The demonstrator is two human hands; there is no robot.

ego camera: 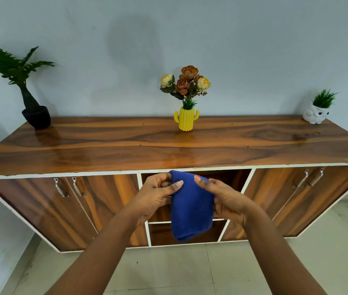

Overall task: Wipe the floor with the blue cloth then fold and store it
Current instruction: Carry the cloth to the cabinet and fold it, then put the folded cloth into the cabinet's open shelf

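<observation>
Hands first: left hand (155, 195) and right hand (225, 199) both pinch the blue cloth (191, 207) at its top edge, thumb on the near face, fingers curled behind, one hand per upper corner. Neither hand is spread. Cloth hangs in the air between them, folded into a narrow panel, bottom fold rounded and free, in front of the open middle bay of the cabinet (169, 145), clear of the floor (190, 269).

Largest down: long wood-grain cabinet with glossy top, closed doors either side, open shelf compartments (228, 179) in the centre behind the cloth. Tiled floor below. On top, well apart: dark potted plant (33, 116) far left, yellow cactus vase (186, 120) with flowers in the middle, small white owl planter (317, 116) far right.

Handling, as judgement: cloth looks soft, light, limp, thick pile, not slippery, nothing fragile. It will sag and unfold if held by one point. Best to grip both top corners, or pinch across all layers near the fold, so layers stay stacked. Fold looks mostly done; storing is not yet done.
</observation>
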